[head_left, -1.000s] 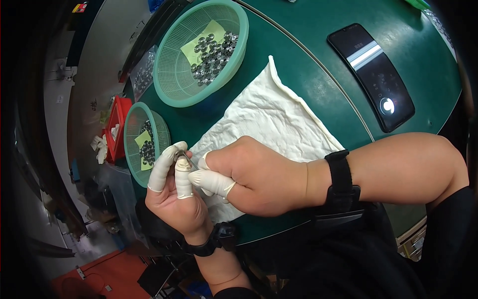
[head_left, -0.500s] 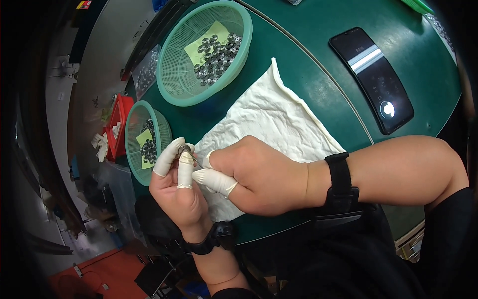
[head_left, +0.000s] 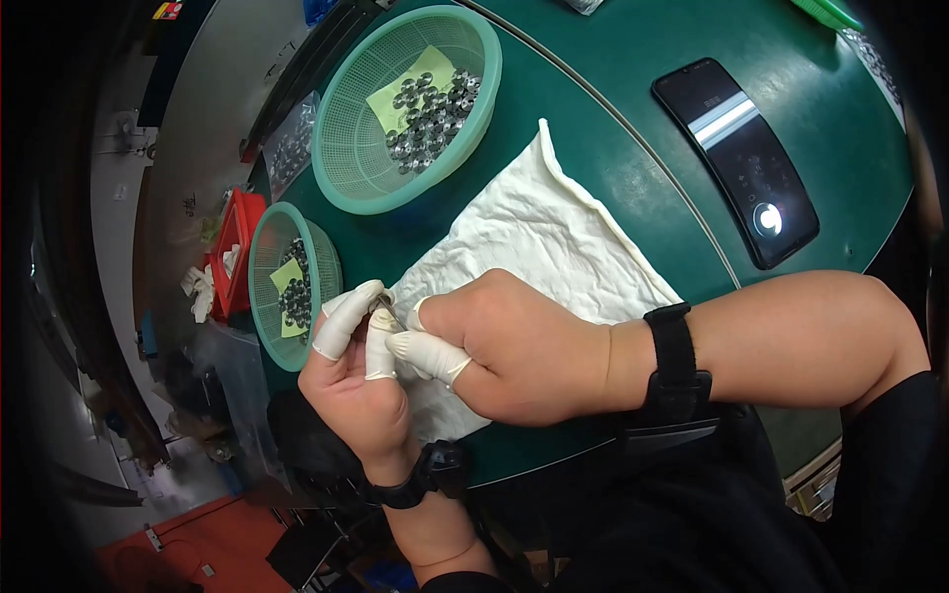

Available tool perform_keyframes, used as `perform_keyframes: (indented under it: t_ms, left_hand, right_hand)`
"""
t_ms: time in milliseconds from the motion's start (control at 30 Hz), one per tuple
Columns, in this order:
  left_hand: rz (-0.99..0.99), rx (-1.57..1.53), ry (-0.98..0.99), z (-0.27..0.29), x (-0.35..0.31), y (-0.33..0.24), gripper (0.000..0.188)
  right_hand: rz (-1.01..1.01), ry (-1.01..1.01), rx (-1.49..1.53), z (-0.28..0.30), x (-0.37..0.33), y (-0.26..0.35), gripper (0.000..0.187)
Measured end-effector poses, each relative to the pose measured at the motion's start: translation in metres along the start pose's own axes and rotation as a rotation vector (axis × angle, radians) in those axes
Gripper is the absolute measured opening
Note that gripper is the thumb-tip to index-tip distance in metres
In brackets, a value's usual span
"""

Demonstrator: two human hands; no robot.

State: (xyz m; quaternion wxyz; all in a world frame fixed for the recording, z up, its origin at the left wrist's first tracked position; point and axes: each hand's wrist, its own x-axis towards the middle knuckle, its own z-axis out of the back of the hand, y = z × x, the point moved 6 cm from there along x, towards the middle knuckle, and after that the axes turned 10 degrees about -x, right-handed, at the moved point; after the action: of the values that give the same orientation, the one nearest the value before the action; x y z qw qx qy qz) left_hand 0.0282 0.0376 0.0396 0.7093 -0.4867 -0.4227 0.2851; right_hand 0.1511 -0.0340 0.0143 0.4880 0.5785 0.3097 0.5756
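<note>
the left hand (head_left: 358,381), pinching a small metal part (head_left: 378,302), has edged toward the right hand (head_left: 519,346) gripping a thin tool (head_left: 395,317), apparently mid-work.

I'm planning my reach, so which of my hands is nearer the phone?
Right. Your right hand is below and left of the phone in the picture; your left hand is farther left, near the smaller green basket.

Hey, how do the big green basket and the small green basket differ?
The big basket is wider than the small basket. In this view, the left hand partly overlaps the small basket, while the big basket appears clear of it. Both are pale green mesh, holding small round metal parts and yellow paper.
</note>
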Motion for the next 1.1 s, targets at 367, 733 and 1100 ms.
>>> perform_keyframes:
  t_ms: [367,733,1100]
  left_hand:
    - [0.000,0.017,0.057,0.001,0.001,0.000,0.030]
    - [0.047,-0.234,-0.043,0.010,-0.001,0.011,0.022]
    - [-0.044,-0.193,-0.120,0.005,-0.002,-0.001,0.024]
  right_hand:
    - [-0.004,-0.004,-0.030,0.000,0.000,-0.001,0.021]
    - [0.018,-0.004,0.111,0.000,0.000,0.002,0.024]
    - [0.016,-0.007,0.087,0.001,0.000,0.003,0.024]
